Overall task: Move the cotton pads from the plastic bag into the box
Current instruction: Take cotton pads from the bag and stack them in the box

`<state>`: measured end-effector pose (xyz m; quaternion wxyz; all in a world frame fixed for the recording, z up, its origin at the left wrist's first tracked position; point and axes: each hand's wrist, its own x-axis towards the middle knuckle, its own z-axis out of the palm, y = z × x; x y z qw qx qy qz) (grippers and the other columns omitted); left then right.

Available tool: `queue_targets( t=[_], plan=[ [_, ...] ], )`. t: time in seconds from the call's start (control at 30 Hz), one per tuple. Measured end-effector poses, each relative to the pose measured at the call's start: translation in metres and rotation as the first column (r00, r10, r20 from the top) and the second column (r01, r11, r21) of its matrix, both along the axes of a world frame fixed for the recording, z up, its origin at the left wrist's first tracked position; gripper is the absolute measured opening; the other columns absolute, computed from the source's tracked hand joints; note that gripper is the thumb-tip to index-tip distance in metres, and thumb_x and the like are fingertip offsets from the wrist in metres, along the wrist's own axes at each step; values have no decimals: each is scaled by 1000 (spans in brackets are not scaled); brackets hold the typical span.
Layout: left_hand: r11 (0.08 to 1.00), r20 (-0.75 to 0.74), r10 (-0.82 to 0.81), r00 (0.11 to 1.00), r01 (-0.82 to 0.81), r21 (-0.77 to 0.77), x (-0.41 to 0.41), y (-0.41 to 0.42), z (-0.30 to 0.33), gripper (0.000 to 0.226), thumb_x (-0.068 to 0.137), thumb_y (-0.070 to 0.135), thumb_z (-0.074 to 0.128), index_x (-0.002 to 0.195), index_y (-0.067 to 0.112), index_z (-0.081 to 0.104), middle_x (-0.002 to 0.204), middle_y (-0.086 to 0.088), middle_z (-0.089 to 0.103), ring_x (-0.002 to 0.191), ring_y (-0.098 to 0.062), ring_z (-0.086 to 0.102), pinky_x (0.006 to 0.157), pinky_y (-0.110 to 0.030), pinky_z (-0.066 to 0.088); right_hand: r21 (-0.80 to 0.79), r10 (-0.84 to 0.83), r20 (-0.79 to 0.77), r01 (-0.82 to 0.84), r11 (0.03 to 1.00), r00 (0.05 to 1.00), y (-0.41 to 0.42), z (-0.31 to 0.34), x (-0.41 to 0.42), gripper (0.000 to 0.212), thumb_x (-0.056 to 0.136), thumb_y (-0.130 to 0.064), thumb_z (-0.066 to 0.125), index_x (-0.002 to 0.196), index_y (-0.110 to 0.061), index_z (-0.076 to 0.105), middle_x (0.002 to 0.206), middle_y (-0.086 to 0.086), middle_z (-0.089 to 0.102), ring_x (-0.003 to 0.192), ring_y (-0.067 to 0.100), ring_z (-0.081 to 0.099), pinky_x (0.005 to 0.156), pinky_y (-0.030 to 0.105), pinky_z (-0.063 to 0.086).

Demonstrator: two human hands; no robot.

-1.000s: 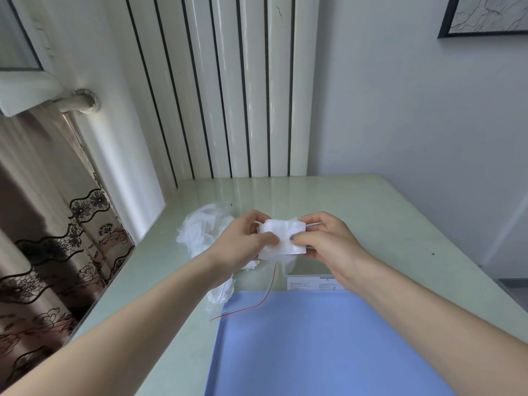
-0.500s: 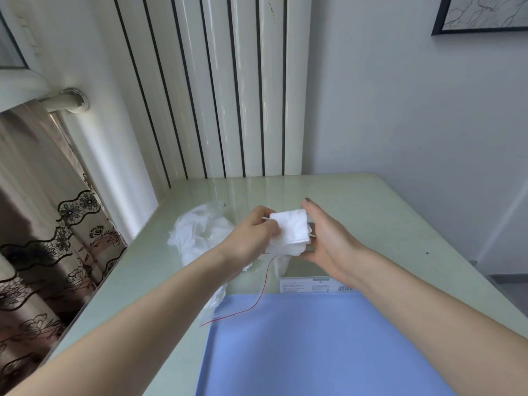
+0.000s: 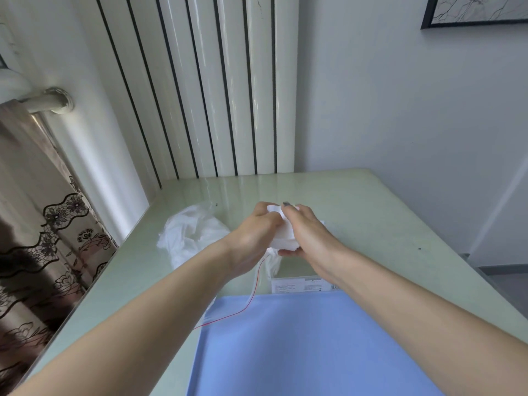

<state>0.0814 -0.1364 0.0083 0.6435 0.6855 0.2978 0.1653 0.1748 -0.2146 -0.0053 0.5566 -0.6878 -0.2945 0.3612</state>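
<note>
A stack of white cotton pads (image 3: 283, 238) is held above the table between both hands. My left hand (image 3: 254, 235) grips its left side with curled fingers. My right hand (image 3: 308, 232) covers the right side, fingers over the top and thumb underneath. A clear plastic bag with a red strip (image 3: 258, 281) hangs down from under the pads toward the blue sheet. The pads' far edge shows above the fingers. No open box can be made out; a small white labelled box or card (image 3: 300, 285) lies flat just below my hands.
A crumpled white plastic bag (image 3: 191, 234) lies on the pale green table (image 3: 371, 212) to the left of my hands. A blue sheet (image 3: 300, 347) covers the near table. A radiator stands behind, a curtain at the left.
Both hands moved slightly away from me with the pads. My right hand turned over the stack, now hiding most of it; the left hand closed in beside it.
</note>
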Motion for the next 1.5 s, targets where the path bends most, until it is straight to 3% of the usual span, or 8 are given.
queue_targets(
  t=[0.4,0.6,0.8,0.93,0.97,1.0,1.23,1.5],
  plan=[
    [974,-135,73,988,-41,222,15,20,-5,28,96,24,55,124,20,50,115,-4,64,104,-20,62,89,-31,51,63,-31,-260,49,997,965,-12,-1,34,34,94,-17,61,119,6,60,111,20,71,100,31,71,80,39,61],
    [938,-467,142,873,32,345,12,45,-18,46,95,33,52,130,6,40,123,-17,58,114,-34,57,100,-44,47,-277,-83,531,266,923,843,-13,3,57,49,79,-31,70,118,-14,46,107,5,58,95,26,62,74,33,51],
    [907,-640,85,763,206,366,18,45,-27,49,86,22,52,114,-19,51,60,-4,42,52,-20,36,60,-28,30,-428,215,766,231,874,606,4,-26,26,41,86,-30,63,112,-10,38,98,6,54,94,33,60,64,32,40],
    [867,-675,89,732,276,414,20,47,-30,38,86,15,53,109,-15,55,103,-27,53,62,-30,47,50,-26,23,-373,108,731,262,890,674,20,-46,18,44,89,-29,63,118,-8,36,102,8,60,82,30,54,60,31,41],
    [859,-672,83,735,289,422,20,48,-31,33,86,14,53,105,-13,57,73,-22,51,63,-27,44,52,-26,27,-349,68,709,265,899,702,23,-47,18,45,88,-28,64,116,-8,35,97,7,59,80,30,54,59,31,41],
    [851,-676,79,732,304,428,19,49,-32,16,86,13,54,92,2,63,78,1,42,68,-25,42,57,-25,32,-330,37,676,258,908,736,26,-49,18,45,87,-28,65,114,-8,35,93,6,57,78,30,55,58,31,40],
    [854,-651,39,758,312,416,19,57,-33,7,86,18,59,90,17,54,88,-4,51,78,-22,45,71,-29,36,-281,-8,498,170,944,867,33,-50,18,44,85,-27,67,114,-7,41,76,-2,49,63,17,50,48,28,34],
    [902,-665,-20,746,301,310,21,61,-31,30,77,42,69,75,15,55,74,-2,52,69,-22,47,66,-30,35,-220,-12,143,44,975,990,18,-43,31,21,91,-24,48,103,-14,61,105,14,69,93,28,71,84,40,60]
  ],
)
